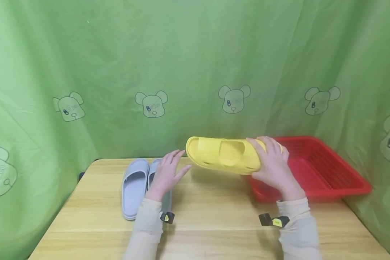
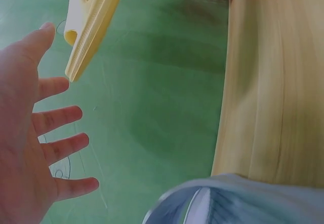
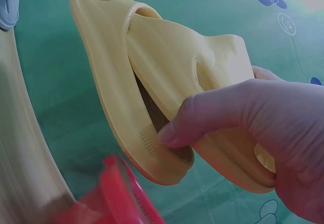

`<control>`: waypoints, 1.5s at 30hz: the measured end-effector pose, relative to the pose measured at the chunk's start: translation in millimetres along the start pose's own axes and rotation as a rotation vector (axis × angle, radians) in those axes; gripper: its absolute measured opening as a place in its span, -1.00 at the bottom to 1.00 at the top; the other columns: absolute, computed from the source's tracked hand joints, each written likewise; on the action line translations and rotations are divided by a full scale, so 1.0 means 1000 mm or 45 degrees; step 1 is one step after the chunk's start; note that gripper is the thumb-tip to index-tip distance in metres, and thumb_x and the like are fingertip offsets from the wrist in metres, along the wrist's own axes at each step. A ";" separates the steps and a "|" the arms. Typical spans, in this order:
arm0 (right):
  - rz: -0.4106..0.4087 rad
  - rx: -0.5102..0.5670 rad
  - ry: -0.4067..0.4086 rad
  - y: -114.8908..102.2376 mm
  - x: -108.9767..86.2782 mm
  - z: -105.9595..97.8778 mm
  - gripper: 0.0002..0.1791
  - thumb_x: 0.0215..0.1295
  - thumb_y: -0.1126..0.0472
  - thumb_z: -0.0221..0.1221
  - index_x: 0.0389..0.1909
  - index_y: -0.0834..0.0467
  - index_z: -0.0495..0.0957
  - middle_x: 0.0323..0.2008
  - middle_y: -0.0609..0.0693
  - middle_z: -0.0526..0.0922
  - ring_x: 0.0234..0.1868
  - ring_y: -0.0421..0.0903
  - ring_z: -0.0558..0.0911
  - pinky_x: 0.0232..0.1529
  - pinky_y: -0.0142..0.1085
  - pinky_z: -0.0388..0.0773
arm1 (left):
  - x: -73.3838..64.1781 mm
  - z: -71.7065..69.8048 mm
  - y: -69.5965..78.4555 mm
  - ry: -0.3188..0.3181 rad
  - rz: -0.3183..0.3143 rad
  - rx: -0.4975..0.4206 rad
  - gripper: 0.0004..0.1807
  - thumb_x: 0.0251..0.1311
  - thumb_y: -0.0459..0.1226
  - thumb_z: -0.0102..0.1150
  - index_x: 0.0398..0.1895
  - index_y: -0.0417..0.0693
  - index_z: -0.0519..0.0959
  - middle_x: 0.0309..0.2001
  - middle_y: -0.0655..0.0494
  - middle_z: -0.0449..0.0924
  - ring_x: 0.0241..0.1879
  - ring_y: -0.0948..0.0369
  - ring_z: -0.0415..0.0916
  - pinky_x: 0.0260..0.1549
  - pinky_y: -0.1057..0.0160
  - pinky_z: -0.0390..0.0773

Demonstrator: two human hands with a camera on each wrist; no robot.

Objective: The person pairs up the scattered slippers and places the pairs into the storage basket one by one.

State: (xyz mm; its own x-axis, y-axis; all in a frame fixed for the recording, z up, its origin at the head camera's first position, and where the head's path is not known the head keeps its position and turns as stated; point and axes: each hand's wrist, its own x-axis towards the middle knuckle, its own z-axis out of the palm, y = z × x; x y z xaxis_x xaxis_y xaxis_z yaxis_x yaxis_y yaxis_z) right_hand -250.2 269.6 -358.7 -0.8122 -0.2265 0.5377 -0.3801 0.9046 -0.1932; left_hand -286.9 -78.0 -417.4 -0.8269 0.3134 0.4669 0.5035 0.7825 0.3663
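Two yellow slippers [image 1: 225,160] hang over the bench [image 1: 211,213] beside the red basket [image 1: 352,182], gripped in our right hand's [image 1: 273,166] fingers, and we'd best steady their free end with our left hand [image 1: 167,171], its spread fingers empty.

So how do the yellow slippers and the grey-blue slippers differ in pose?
The yellow slippers are up in the right hand; the grey-blue slippers rest on the table.
The yellow slippers overlap, tilted; the grey-blue slippers lie flat, side by side.
Both are pairs.
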 end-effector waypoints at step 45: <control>0.025 -0.121 -0.041 0.048 -0.017 -0.049 0.19 -0.46 0.19 0.52 0.40 -0.02 0.20 0.25 0.26 0.20 0.30 0.32 0.08 0.08 0.45 -0.05 | -0.001 0.035 0.055 -0.180 0.190 0.197 -0.23 0.33 0.31 -0.21 0.51 0.21 0.09 0.46 0.04 0.21 0.46 0.00 0.12 0.38 -0.14 0.22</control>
State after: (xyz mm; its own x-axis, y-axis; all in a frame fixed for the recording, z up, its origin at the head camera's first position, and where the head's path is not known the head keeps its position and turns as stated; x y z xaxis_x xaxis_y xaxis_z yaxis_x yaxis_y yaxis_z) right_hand -232.9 334.5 -336.8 -0.8335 -0.2188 0.5073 -0.3217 0.9387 -0.1237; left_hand -266.9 -16.2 -426.3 -0.7784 0.4956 0.3852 0.5874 0.7915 0.1688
